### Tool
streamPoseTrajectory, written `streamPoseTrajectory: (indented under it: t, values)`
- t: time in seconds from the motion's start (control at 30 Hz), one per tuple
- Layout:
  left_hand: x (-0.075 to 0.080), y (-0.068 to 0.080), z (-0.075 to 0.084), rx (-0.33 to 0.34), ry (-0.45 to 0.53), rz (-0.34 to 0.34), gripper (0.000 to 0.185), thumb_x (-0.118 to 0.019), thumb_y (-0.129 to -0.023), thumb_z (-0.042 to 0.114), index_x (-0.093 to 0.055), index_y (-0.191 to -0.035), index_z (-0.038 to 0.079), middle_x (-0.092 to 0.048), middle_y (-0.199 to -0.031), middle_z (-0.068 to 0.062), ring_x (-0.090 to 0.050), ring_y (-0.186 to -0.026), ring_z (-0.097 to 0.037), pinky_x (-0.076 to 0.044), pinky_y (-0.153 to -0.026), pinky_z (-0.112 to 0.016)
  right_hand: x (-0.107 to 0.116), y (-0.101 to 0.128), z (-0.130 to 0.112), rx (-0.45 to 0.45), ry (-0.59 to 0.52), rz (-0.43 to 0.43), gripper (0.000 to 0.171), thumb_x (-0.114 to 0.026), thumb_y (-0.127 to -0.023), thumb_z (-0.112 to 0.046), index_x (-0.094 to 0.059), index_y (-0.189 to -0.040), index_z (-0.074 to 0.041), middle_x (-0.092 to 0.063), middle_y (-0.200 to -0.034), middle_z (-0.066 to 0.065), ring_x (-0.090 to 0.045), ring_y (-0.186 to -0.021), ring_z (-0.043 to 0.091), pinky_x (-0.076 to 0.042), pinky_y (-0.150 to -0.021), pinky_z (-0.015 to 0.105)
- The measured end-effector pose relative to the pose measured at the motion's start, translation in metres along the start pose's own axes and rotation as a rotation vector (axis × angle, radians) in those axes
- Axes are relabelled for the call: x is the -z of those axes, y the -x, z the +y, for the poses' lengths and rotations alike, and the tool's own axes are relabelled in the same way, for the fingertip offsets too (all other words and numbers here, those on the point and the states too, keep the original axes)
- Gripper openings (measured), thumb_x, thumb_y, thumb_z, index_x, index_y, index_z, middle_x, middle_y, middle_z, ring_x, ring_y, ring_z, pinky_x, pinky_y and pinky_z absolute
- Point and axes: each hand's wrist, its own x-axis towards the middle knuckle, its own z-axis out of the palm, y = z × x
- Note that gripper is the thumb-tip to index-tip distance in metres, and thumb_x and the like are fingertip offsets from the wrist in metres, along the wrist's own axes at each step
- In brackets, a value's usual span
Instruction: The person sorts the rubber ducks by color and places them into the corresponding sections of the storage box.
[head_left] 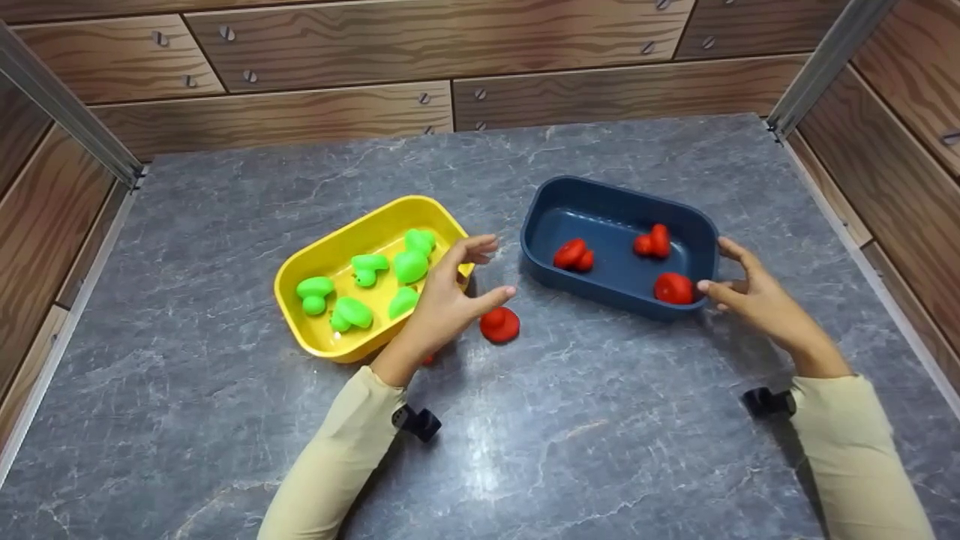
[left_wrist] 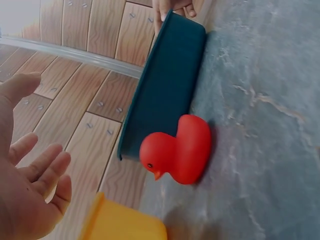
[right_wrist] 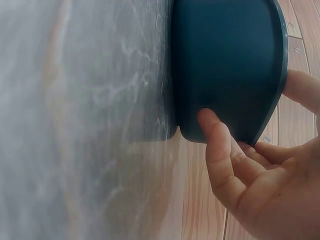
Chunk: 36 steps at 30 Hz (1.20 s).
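Observation:
My left hand (head_left: 454, 296) is over the right end of a yellow bin (head_left: 311, 346), thumb and fingers spread apart with nothing between them. Several green rubber ducks (head_left: 351, 313) lie in that bin. Just right of the left hand, a red rubber duck (left_wrist: 192, 150) rests on the table; another bit of red (head_left: 427, 360) shows beneath the left wrist, mostly hidden. My right hand (head_left: 757, 300) holds the right end of a dark blue bin (head_left: 600, 294), thumb at its rim and fingers against the outer wall (right_wrist: 225, 60). Three red ducks (head_left: 574, 255) lie inside it.
The grey marble-patterned table (head_left: 570, 450) is bounded by wood-patterned panels (head_left: 435, 45) at the back and both sides. Metal strips (head_left: 821, 64) run up the corners. The two bins stand side by side with a narrow gap.

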Motion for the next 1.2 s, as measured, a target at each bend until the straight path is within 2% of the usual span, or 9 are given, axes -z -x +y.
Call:
streamPoseTrajectory:
  t: [0.2, 0.3, 0.4, 0.53, 0.63, 0.8, 1.0, 1.2]
  values:
    - [0.000, 0.006, -0.008, 0.037, 0.006, -0.051, 0.062, -0.079, -0.079, 0.020, -0.051, -0.133, 0.010, -0.057, -0.133, -0.004, -0.054, -0.116, -0.024, -0.042, -0.093, -0.050, 0.000, 0.001, -0.001, -0.005, 0.003, 0.008, 0.081, -0.054, -0.099, -0.026, 0.001, -0.154, -0.004, -0.009, -0.154, 0.029, -0.059, -0.082, -0.006, -0.051, -0.071, 0.017]
    - [0.000, 0.008, -0.009, 0.055, -0.004, -0.069, 0.062, -0.079, -0.079, 0.021, -0.051, -0.133, 0.010, -0.057, -0.133, -0.003, -0.054, -0.117, -0.022, -0.043, -0.090, -0.045, -0.001, 0.000, 0.001, 0.002, 0.006, 0.005, 0.081, -0.054, -0.099, -0.025, 0.001, -0.154, -0.003, -0.008, -0.154, 0.030, -0.058, -0.082, -0.007, -0.050, -0.072, 0.015]
    - [0.000, 0.011, -0.008, 0.065, -0.001, -0.088, 0.063, -0.079, -0.079, 0.020, -0.051, -0.134, 0.009, -0.057, -0.134, -0.005, -0.053, -0.119, -0.026, -0.043, -0.090, -0.042, -0.001, -0.001, 0.002, 0.012, 0.002, 0.006, 0.080, -0.054, -0.099, -0.022, 0.002, -0.154, -0.002, -0.008, -0.154, 0.031, -0.057, -0.082, -0.008, -0.050, -0.073, 0.013]
    - [-0.003, 0.013, -0.009, 0.068, -0.001, -0.114, 0.063, -0.079, -0.079, 0.019, -0.050, -0.134, 0.006, -0.057, -0.133, -0.009, -0.052, -0.121, -0.033, -0.043, -0.091, -0.048, -0.001, -0.001, 0.003, 0.009, -0.006, 0.008, 0.080, -0.054, -0.099, -0.020, 0.002, -0.154, -0.003, -0.008, -0.154, 0.031, -0.058, -0.081, -0.006, -0.050, -0.072, 0.014]
    - [-0.005, 0.015, -0.010, 0.068, -0.035, -0.124, 0.063, -0.079, -0.079, 0.020, -0.051, -0.133, 0.006, -0.057, -0.132, -0.011, -0.053, -0.119, -0.031, -0.042, -0.093, -0.052, 0.000, -0.001, 0.002, 0.002, -0.010, 0.005, 0.080, -0.054, -0.099, -0.021, 0.002, -0.154, -0.003, -0.008, -0.154, 0.031, -0.059, -0.080, -0.004, -0.051, -0.071, 0.016]
    - [-0.008, 0.017, -0.012, 0.070, -0.108, -0.129, 0.062, -0.080, -0.078, 0.023, -0.053, -0.132, 0.008, -0.058, -0.129, -0.014, -0.054, -0.117, -0.025, -0.045, -0.092, -0.049, 0.000, 0.000, -0.001, -0.007, -0.027, 0.002, 0.081, -0.054, -0.099, -0.023, 0.002, -0.154, -0.004, -0.008, -0.154, 0.030, -0.062, -0.079, 0.000, -0.053, -0.070, 0.019]
    - [-0.012, 0.017, -0.013, 0.092, -0.244, -0.165, 0.063, -0.081, -0.077, 0.029, -0.054, -0.132, 0.012, -0.059, -0.130, -0.008, -0.055, -0.118, -0.022, -0.046, -0.096, -0.040, 0.000, 0.001, -0.002, -0.008, -0.032, -0.003, 0.082, -0.055, -0.099, -0.025, 0.003, -0.154, -0.005, -0.005, -0.154, 0.031, -0.062, -0.079, 0.000, -0.053, -0.070, 0.019]
    - [-0.018, 0.018, -0.016, 0.135, -0.332, -0.221, 0.069, -0.081, -0.076, 0.032, -0.051, -0.135, 0.015, -0.056, -0.134, -0.004, -0.055, -0.120, -0.022, -0.044, -0.101, -0.041, 0.000, 0.001, -0.002, -0.010, -0.008, -0.002, 0.082, -0.054, -0.099, -0.026, 0.002, -0.154, -0.005, -0.007, -0.154, 0.031, -0.061, -0.080, -0.001, -0.053, -0.070, 0.020]
